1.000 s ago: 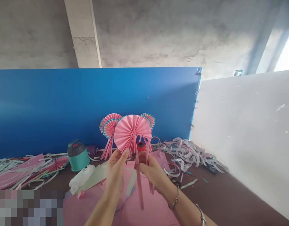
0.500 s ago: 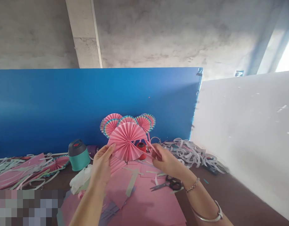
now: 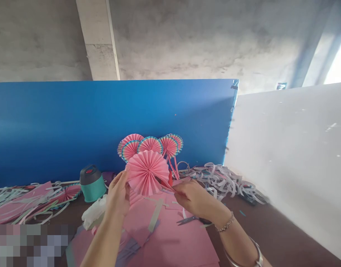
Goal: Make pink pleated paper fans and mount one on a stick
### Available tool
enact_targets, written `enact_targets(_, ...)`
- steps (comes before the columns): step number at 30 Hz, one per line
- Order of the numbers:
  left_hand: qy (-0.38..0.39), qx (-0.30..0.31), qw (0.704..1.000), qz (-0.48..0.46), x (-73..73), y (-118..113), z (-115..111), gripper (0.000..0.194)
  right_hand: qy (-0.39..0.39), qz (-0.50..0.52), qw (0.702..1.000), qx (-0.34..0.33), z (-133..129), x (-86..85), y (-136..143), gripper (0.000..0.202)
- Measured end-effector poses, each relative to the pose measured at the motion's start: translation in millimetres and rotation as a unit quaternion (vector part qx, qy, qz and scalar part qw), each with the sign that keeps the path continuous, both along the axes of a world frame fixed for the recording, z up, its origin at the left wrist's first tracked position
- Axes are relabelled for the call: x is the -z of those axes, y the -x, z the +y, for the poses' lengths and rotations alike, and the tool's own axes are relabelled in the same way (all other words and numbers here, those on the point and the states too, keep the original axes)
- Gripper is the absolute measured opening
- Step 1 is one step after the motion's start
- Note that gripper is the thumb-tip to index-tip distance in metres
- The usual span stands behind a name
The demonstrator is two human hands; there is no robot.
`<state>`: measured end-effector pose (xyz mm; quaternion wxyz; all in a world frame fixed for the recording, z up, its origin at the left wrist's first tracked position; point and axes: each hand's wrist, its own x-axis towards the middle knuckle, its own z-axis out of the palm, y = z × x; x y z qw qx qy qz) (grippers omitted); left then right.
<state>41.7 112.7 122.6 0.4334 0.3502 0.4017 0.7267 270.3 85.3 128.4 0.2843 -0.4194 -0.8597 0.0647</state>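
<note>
A pink pleated paper fan, spread into a nearly full circle, is held up over the table. My left hand pinches its left edge between thumb and fingers. At the fan's lower right, my right hand is closed on the folded end strips of the same fan, beside a narrow gap in the circle. Below lie stacked pink paper sheets. Scissors rest on them under my right hand, their handles mostly hidden by my wrist.
Finished fans with blue-striped rims stand against the blue partition. Paper strips pile up at the right and more scraps at the left. A teal container with a dark lid and a white crumpled bag sit left.
My right hand has swung down and slightly left with the fan's ends, and the gap in the circle has narrowed. The fan sits a little lower; my left hand keeps its hold.
</note>
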Motion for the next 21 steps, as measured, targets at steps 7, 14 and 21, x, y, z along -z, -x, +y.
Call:
enact_targets(7,-0.025,0.123,0.987,-0.105,9.5,-17,3,0.039,0.185,0.299,0.935,-0.051,7,1.7,15,0.025)
enact_targets(14,-0.033,0.261,0.964,0.036,28.9,-42,-9,0.024,0.295,0.301,0.896,-0.140,6,16.6,32,0.022)
enact_targets(21,-0.021,0.246,0.968,0.048,28.5,-48,-14,0.028,0.318,0.248,0.895,-0.188,7,22.0,34,0.029)
